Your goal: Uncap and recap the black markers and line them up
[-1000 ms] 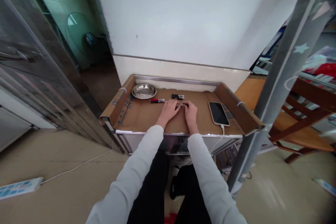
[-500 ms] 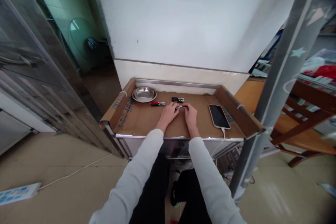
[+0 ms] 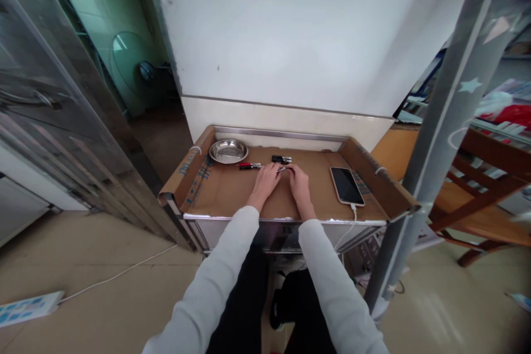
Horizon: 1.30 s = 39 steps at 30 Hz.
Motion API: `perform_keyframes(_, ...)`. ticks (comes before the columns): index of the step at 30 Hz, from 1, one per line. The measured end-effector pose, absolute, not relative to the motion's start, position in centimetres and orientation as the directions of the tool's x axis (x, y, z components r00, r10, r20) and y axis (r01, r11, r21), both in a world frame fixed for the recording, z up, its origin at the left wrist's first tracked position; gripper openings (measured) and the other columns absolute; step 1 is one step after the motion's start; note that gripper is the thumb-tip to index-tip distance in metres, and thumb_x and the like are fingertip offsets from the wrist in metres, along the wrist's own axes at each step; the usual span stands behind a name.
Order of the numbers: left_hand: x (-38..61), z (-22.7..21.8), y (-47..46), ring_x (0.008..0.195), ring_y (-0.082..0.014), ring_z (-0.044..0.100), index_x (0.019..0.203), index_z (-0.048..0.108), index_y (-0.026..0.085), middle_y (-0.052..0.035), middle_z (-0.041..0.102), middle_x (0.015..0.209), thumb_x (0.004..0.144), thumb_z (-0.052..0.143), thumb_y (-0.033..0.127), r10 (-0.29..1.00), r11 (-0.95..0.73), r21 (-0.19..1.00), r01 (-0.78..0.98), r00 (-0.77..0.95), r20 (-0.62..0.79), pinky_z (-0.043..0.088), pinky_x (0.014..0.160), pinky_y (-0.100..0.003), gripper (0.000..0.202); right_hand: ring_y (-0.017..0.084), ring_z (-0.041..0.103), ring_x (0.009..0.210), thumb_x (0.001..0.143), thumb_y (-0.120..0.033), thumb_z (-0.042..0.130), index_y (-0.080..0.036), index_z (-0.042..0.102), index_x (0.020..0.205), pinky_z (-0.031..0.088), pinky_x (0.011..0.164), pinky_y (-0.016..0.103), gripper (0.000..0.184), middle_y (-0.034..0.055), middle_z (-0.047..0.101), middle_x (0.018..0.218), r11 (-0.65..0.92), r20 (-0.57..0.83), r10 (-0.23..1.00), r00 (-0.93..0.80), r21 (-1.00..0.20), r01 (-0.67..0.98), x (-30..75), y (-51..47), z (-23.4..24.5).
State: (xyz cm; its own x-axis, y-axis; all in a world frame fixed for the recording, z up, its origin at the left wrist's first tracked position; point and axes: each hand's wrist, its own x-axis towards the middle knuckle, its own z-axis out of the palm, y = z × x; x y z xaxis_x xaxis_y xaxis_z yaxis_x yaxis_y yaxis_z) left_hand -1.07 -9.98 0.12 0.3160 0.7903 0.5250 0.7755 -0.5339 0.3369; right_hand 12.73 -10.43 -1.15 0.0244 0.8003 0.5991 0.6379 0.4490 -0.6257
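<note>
My left hand (image 3: 266,181) and my right hand (image 3: 299,185) meet over the middle of the cardboard-lined table. Both sets of fingers are closed around a small dark and silver pen (image 3: 282,169), the left at one end and the right at the other. Most of it is covered by my fingers. Just behind my hands lie black pens (image 3: 281,159), side by side, resembling short markers. To the left, a red and a black pen (image 3: 249,166) rest close to my left fingers. A shiny round metal dish (image 3: 228,151) sits at the back left corner.
A phone (image 3: 347,186) with a white charging cable (image 3: 353,215) lies on the right. Folded cardboard walls (image 3: 375,168) flank the table (image 3: 224,199). Beyond the right side stand a grey post (image 3: 431,127) and a wooden chair (image 3: 489,171). A power strip (image 3: 31,307) is on the floor.
My right fingers have come slightly closer to my left hand, and less of the pen shows between them. The other things stay in place; the view has shifted slightly.
</note>
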Motion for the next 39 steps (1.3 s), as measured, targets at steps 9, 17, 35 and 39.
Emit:
perform_keyframes(9,-1.4,0.6,-11.6,0.096,-0.0233,0.052,0.105,0.056,0.021,-0.0068,0.064,0.1,0.091,0.043,0.024,0.806,-0.294,0.354,0.888,0.03,0.592,0.038,0.086,-0.037,0.02,0.019,0.036,0.131,0.077,-0.008,0.034,-0.012,0.012,0.146,0.034,0.105,0.038,0.072,0.0135,0.033,0.146,0.452,0.579,0.812,-0.074,-0.543,0.708,12.6,-10.0,-1.5)
perform_keyframes(17,-2.2,-0.4,-12.0,0.093,-0.0267,0.054,0.106,0.052,0.013,-0.015,0.054,0.101,0.089,0.036,0.013,0.836,0.136,0.373,0.918,-0.308,0.455,0.043,0.078,-0.039,0.024,0.026,0.047,0.106,0.085,-0.016,0.038,-0.017,0.046,0.133,0.037,0.093,0.038,0.049,0.0159,0.054,0.116,0.089,0.427,0.902,0.06,-0.32,0.943,12.1,-9.7,-2.0)
perform_keyframes(35,-0.5,-0.6,-9.4,0.096,-0.0202,0.053,0.102,0.05,0.013,-0.0106,0.052,0.101,0.083,0.04,0.006,0.831,-0.41,0.241,0.88,0.251,0.497,0.043,0.087,-0.032,0.023,0.024,0.047,0.099,0.085,-0.019,0.043,-0.018,0.058,0.116,0.035,0.085,0.033,0.035,0.0135,0.054,0.106,-0.051,0.401,0.901,0.164,-0.278,0.959,11.5,-9.1,-1.1)
perform_keyframes(39,0.2,-0.7,-8.1,0.098,-0.0226,0.053,0.104,0.052,0.011,-0.0141,0.054,0.102,0.085,0.034,0.006,0.841,-0.376,0.21,0.902,0.238,0.486,0.041,0.089,-0.036,0.027,0.023,0.049,0.096,0.085,-0.017,0.042,-0.012,0.06,0.107,0.035,0.086,0.033,0.029,0.0151,0.055,0.103,-0.041,0.438,0.882,0.175,-0.299,0.953,11.9,-8.5,-1.0)
